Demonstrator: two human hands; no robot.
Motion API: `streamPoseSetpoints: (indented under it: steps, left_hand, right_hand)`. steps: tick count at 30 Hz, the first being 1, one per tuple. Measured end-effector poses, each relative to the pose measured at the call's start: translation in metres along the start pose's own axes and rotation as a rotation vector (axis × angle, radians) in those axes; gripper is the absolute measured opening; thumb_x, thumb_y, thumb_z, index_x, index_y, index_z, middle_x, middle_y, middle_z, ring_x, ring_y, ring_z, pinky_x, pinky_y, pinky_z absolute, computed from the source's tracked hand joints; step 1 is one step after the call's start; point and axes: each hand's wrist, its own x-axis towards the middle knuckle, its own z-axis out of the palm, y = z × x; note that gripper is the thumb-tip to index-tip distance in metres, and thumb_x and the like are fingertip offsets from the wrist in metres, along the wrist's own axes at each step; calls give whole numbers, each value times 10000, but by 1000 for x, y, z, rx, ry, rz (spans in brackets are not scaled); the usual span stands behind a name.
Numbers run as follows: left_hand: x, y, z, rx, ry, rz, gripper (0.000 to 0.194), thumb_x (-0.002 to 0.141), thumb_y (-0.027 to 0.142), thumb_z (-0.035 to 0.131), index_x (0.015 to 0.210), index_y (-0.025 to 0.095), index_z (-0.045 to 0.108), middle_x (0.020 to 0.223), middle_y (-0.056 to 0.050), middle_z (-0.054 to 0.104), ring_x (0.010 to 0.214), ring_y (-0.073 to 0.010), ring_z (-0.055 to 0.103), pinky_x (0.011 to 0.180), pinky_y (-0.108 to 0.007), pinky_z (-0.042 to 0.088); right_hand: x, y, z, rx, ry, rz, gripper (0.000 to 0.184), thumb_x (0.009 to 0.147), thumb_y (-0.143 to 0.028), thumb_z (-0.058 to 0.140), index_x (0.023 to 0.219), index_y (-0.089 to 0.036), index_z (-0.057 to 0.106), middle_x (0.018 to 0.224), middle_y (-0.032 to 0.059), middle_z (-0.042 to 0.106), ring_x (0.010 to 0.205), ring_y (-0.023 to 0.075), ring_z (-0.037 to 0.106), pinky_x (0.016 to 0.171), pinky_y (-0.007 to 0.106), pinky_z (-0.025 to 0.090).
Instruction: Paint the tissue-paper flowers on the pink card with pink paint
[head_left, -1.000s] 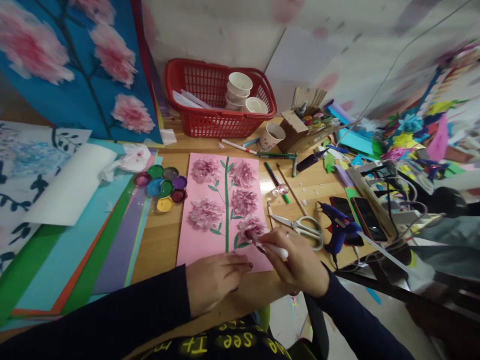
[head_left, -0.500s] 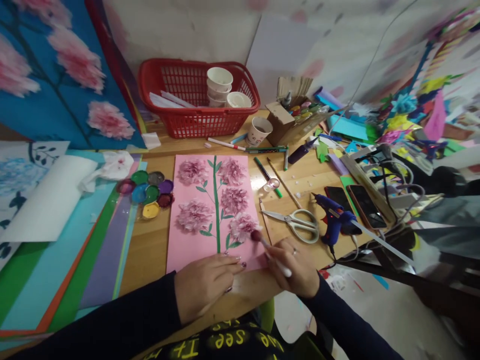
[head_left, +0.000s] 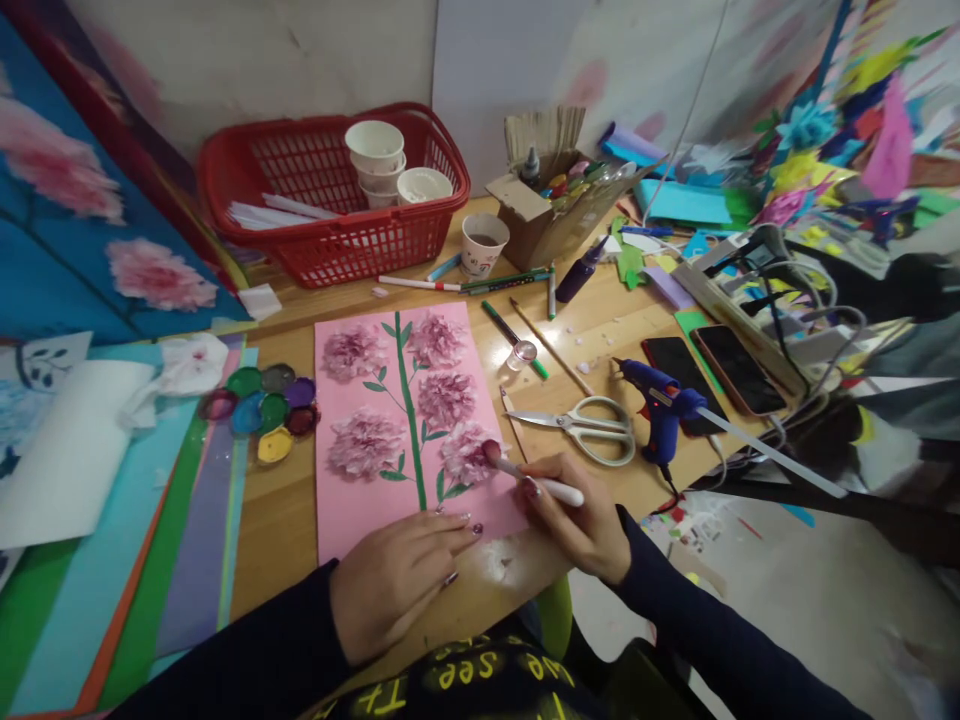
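On wooden table [head_left: 277, 520], pink paper [head_left: 384, 397].

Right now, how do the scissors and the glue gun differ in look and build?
The scissors have bare metal blades, while the glue gun has a dark blue body.
The scissors end in two pale loops; the glue gun has a single grip, with a long whitish stick jutting from its back.
The glue gun trails a cord; the scissors have none.
Both lie unheld to the right of the pink sheet, tips toward it.

The right hand [head_left: 582, 520] partly hides the brush [head_left: 511, 468]; the left edge cuts off the blue flower picture [head_left: 75, 262].
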Motion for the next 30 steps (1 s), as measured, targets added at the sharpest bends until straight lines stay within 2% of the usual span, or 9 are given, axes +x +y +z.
streamPoseSetpoints:
  steps: [3, 8, 10, 13, 17, 21, 24, 28, 30]
  left_hand:
    - [2, 0, -1, -6, 2, -5, 205, 958, 120, 377, 1023, 141, 570, 1192, -99, 660, 1220, -152, 532, 1042, -337, 446]
    - [4, 1, -3, -11, 2, -10, 201, 947, 114, 389, 1013, 149, 576, 1198, -80, 658, 1230, -142, 520, 1048, -328, 441]
    - [4, 1, -3, -11, 11, -17, 214, 951, 114, 376, 1008, 145, 580, 1194, -83, 660, 1223, -145, 527, 1040, -327, 449]
    - [4, 0, -3, -17, 22, -9, 218, 957, 115, 371, 1024, 133, 578, 1197, -89, 659, 1224, -154, 527, 1037, -330, 451]
    - [4, 0, -2, -28, 19, -8, 249, 967, 126, 353, 1086, 118, 571, 1217, -101, 646, 1247, -158, 506, 1036, -337, 453]
    - [3, 0, 1, -46, 25, -29, 250, 967, 130, 353, 1070, 115, 580, 1231, -87, 639, 1252, -161, 496, 1049, -342, 439]
    - [2, 0, 2, -46, 52, -29, 251, 977, 143, 348, 1009, 123, 596, 1219, -76, 646, 1235, -159, 508, 1052, -328, 431]
    - [5, 2, -4, -17, 51, -29, 268, 986, 150, 339, 988, 120, 606, 1211, -69, 653, 1210, -168, 531, 1034, -330, 447]
    - [7, 3, -8, 4, 18, -25, 261, 984, 147, 352, 1012, 111, 609, 1204, -68, 658, 1195, -174, 545, 1027, -329, 457]
  right_hand:
    - [1, -4, 0, 211, -9, 214, 141, 946, -285, 455, 841, -203, 501, 597, -10, 600, 479, 117, 524, 473, 242, 405]
    - [13, -10, -2, 79, 8, 167, 151, 913, -306, 523, 807, -199, 536, 604, -5, 607, 507, 119, 540, 502, 244, 401]
    - [20, -12, -2, 153, -1, 207, 218, 931, -328, 490, 748, -208, 490, 519, -38, 548, 449, 108, 499, 472, 234, 378]
    - [33, -15, -3, 184, 15, 248, 192, 942, -360, 465, 831, -206, 496, 586, -34, 573, 469, 104, 507, 484, 233, 390]
    - [48, -20, -3, 65, -202, 180, 229, 941, -335, 470, 766, -192, 511, 561, -35, 548, 488, 96, 508, 494, 219, 385]
    - [56, -25, -4, -73, -138, 45, 180, 938, -309, 458, 836, -183, 537, 651, -5, 588, 561, 113, 539, 550, 242, 413]
    - [61, -28, -3, -92, -284, 39, 215, 941, -289, 452, 763, -188, 518, 584, -27, 555, 520, 101, 515, 543, 240, 400]
    - [67, -28, 0, -93, -121, 52, 192, 943, -287, 450, 790, -189, 512, 601, -30, 540, 513, 97, 507, 537, 240, 397]
    - [67, -27, 1, -171, -154, -7, 156, 926, -272, 461, 814, -184, 522, 653, -8, 562, 555, 111, 521, 557, 253, 402]
